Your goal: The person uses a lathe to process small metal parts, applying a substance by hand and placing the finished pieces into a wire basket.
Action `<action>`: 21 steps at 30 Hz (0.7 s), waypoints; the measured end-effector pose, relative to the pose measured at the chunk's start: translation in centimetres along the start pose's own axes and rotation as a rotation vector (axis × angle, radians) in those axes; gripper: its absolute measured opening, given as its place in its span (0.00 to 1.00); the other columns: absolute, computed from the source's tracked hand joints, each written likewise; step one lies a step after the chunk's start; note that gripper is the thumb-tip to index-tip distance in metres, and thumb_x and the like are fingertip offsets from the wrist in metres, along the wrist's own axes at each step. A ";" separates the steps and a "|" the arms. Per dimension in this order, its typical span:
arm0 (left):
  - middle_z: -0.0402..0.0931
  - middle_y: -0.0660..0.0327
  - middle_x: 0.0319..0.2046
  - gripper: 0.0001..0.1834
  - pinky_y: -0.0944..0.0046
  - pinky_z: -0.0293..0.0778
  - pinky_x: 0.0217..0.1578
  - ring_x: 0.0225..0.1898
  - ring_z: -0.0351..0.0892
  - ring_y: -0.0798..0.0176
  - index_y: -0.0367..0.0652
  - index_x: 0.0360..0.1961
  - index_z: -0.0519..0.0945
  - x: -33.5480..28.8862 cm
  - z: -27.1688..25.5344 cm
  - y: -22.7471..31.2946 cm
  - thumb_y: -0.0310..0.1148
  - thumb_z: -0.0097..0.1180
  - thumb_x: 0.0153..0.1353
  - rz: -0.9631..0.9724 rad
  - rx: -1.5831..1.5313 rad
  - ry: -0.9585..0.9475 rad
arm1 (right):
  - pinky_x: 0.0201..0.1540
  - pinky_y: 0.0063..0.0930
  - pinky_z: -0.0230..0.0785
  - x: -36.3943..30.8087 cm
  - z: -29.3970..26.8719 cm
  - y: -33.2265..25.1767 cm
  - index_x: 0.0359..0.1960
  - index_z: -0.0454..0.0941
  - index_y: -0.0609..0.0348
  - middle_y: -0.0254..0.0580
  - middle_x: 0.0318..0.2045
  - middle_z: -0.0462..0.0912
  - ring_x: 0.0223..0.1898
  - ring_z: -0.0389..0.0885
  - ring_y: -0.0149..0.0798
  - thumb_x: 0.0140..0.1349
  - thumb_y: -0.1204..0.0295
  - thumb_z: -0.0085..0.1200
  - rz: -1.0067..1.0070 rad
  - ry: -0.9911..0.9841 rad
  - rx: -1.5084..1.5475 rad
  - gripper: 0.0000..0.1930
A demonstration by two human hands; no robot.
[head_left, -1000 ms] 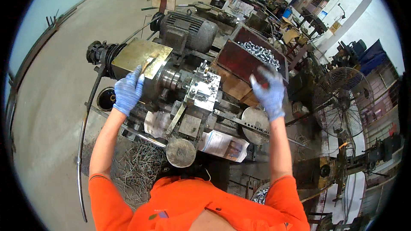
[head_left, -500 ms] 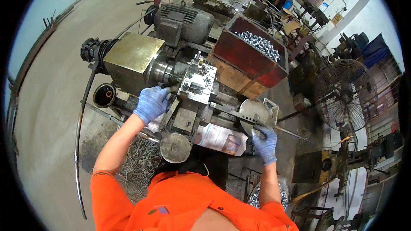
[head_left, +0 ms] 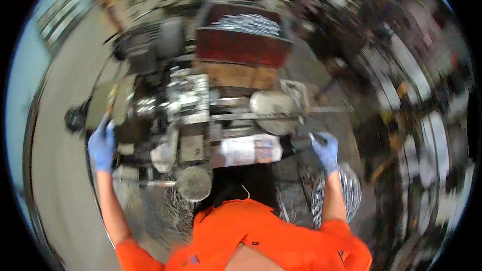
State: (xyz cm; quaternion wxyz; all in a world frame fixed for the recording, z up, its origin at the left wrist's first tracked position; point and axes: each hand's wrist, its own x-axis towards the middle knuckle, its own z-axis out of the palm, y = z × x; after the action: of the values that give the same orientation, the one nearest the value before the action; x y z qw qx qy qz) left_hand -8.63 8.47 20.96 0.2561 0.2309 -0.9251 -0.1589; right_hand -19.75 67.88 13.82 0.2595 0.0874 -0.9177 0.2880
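Motion blurs the whole view. My left hand (head_left: 102,145), in a blue glove, is raised at the left front corner of the lathe's brass-coloured headstock cover (head_left: 98,103). A thin yellowish streak (head_left: 111,98) rises from its fingertips; I cannot tell whether it is a stick or a glint on the cover. My right hand (head_left: 326,151), gloved alike, is beside the round grey disc (head_left: 273,108) at the lathe's right end, its fingers turned toward a dark part (head_left: 297,143). Its grip is too smeared to tell. Between the hands sits the bright metal tool block (head_left: 188,98).
Behind the lathe, a dark red bin (head_left: 241,45) holds many small shiny metal parts. A motor (head_left: 150,42) stands at the back left. Printed paper (head_left: 251,149) lies at the front. A round container of metal parts (head_left: 351,190) is beside my right forearm. A bar (head_left: 331,110) juts out right.
My left hand has left the chuck area and moved left to the headstock cover. My right hand stays near the right end. The view has turned, shifting the lathe left and levelling it.
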 end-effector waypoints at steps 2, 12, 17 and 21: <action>0.74 0.54 0.48 0.22 0.65 0.66 0.50 0.48 0.73 0.65 0.33 0.51 0.71 0.4 0.1 -0.5 0.40 0.47 0.63 -0.046 -0.313 -0.105 | 0.39 0.32 0.70 -0.8 -2.4 1.2 0.27 0.81 0.62 0.49 0.28 0.81 0.34 0.80 0.47 0.46 0.60 0.64 0.233 -0.023 -0.062 0.16; 0.66 0.55 0.09 0.24 0.57 0.59 0.14 0.12 0.60 0.63 0.32 0.13 0.72 -6.7 0.5 -2.2 0.41 0.53 0.60 0.000 -0.246 0.438 | 0.42 0.30 0.70 -16.5 -11.8 22.0 0.32 0.80 0.65 0.51 0.32 0.82 0.35 0.81 0.43 0.44 0.53 0.61 1.151 -0.149 -0.388 0.24; 0.61 0.56 0.07 0.28 0.57 0.55 0.15 0.12 0.53 0.62 0.34 0.10 0.68 -9.6 2.9 0.0 0.43 0.49 0.62 -0.229 -0.234 0.378 | 0.47 0.32 0.68 -16.3 -8.1 21.5 0.35 0.81 0.56 0.48 0.36 0.81 0.39 0.79 0.48 0.45 0.49 0.57 1.096 -0.444 -0.519 0.24; 0.78 0.53 0.32 0.29 0.63 0.72 0.31 0.30 0.75 0.61 0.37 0.47 0.76 -9.3 1.5 -7.8 0.53 0.46 0.60 -0.501 -0.284 0.304 | 0.52 0.37 0.64 -13.9 -3.0 24.6 0.45 0.77 0.53 0.53 0.44 0.77 0.47 0.74 0.51 0.47 0.46 0.53 0.843 -0.521 -0.379 0.29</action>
State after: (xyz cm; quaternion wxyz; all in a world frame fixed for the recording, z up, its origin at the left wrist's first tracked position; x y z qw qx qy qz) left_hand 0.35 6.92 12.78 0.3739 0.4342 -0.7594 -0.3083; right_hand -14.28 89.86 -3.28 -0.1042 -0.2686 -0.9433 0.1650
